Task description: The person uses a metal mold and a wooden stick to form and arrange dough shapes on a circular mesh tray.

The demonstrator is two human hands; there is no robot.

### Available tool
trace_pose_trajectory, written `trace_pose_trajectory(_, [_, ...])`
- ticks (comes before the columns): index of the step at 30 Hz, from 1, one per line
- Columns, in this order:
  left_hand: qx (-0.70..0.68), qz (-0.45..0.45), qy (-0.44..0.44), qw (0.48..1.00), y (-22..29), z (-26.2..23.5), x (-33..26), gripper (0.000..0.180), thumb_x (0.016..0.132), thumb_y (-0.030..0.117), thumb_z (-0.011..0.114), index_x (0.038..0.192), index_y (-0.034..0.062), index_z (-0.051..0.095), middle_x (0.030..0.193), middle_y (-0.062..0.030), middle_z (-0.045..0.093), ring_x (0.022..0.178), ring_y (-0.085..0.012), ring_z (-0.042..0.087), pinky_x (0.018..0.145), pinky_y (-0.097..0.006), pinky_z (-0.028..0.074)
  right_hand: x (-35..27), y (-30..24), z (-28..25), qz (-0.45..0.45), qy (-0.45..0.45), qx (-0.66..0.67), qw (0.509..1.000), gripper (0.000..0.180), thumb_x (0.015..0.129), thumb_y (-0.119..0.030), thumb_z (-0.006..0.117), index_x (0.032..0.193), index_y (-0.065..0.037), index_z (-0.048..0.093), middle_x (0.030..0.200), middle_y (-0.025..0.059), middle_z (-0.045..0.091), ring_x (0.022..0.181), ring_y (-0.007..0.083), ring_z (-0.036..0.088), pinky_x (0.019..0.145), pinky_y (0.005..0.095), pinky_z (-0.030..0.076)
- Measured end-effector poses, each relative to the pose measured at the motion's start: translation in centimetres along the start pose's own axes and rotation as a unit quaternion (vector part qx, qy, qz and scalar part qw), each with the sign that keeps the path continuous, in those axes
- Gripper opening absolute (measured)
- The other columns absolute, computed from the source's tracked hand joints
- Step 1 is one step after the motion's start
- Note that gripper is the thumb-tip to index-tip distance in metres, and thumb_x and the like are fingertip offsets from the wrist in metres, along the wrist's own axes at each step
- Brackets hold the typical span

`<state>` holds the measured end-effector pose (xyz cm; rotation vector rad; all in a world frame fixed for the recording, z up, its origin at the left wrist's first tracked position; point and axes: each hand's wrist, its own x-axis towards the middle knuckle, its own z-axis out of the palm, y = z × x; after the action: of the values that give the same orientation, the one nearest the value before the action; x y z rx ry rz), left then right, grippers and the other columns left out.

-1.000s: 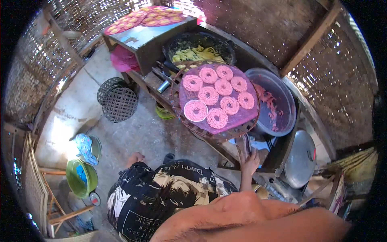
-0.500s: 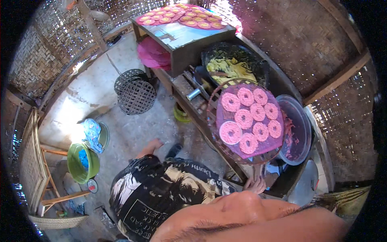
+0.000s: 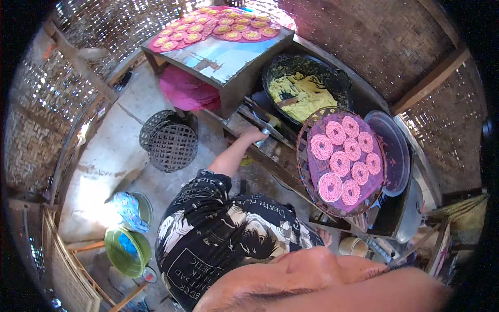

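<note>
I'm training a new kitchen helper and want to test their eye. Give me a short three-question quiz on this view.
1. How many pink rings lie on the round tray?
2. True or false: the wok holds yellow food.
3. What does the left hand touch? A) green bowl B) metal handle C) basket
Key: 1) ten; 2) true; 3) B.

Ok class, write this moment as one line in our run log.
left hand: on metal handle beside pan of yellow food | right hand: mostly hidden | woven tray: holds pink rings
</note>
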<state>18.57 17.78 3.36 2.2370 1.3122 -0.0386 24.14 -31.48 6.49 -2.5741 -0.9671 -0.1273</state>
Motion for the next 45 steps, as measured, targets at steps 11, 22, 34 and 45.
trace_pose_trajectory(11, [-0.097,-0.14,-0.068,0.983,1.7,2.3,0.8,0.05,0.065,0.029,0.06,0.11,0.0088,0.051,0.117,-0.0122,0.049,0.108,-0.0298,0.047,0.091,-0.04,0.035,-3.9,-1.5,-2.2,0.136,-0.089,0.082,0.983,0.014,0.07,-0.02,0.058,0.075,-0.007,0.061,0.07,0.0113,0.053,0.07,0.0283,0.05,0.063,0.04,0.039])
trace_pose_trajectory(22, [-0.35,0.148,0.007,0.925,-5.0,-3.8,-10.2,0.039,0.059,0.019,0.067,0.092,0.0019,0.057,0.092,-0.014,0.06,0.087,-0.0279,0.058,0.076,-0.034,0.045,-2.8,-0.7,-6.7,0.227,0.14,-0.039,0.963,0.012,0.074,-0.015,0.057,0.074,-0.004,0.06,0.065,0.014,0.056,0.057,0.0304,0.053,0.054,0.039,0.042])
trace_pose_trajectory(34, [-0.444,0.382,0.01,0.81,1.8,-15.9,-10.1,0.051,0.053,0.015,0.076,0.097,0.001,0.056,0.094,-0.0083,0.06,0.087,-0.0152,0.056,0.081,-0.03,0.043,13.4,-17.8,-14.4,-0.131,0.07,0.271,0.951,0.043,0.07,-0.019,0.066,0.106,0.0,0.052,0.104,0.0159,0.054,0.094,0.0263,0.052,0.082,0.0334,0.041])
trace_pose_trajectory(45, [-0.182,0.6,0.091,0.774,14.4,-18.8,-14.8,0.066,0.053,0.017,0.075,0.11,-0.0007,0.047,0.108,-0.0097,0.054,0.102,-0.0176,0.05,0.09,-0.031,0.036,18.1,-19.3,-13.7,-0.083,-0.352,0.596,0.717,0.086,0.064,-0.05,0.066,0.123,0.002,0.03,0.116,0.0157,0.042,0.104,0.0238,0.045,0.087,0.0374,0.039])
